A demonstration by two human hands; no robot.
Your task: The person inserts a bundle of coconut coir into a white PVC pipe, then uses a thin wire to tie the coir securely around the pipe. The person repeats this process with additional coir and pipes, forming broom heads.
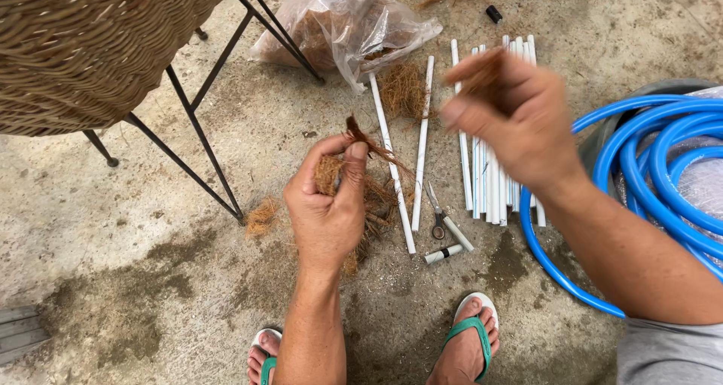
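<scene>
My left hand (325, 204) is pinched shut on a clump of brown coconut fibre (361, 140), thumb and forefinger clamped on it, strands sticking up and out to the right. My right hand (512, 118) is raised and blurred, fingers closed on a small tuft of fibre (482, 73) at the fingertips. Both are held above the concrete floor (135, 227). Below the left hand, more loose fibre (376, 204) lies on the floor. White plastic pipes (489, 182) lie in a row under the right hand, two more apart to the left. Scissors (437, 216) beside them. Plastic bag (339, 24) of fibre at top. Blue hose (663, 152) coiled at right. Wicker chair (90, 46) at upper left. Green flip-flops (471, 332) at bottom.
</scene>
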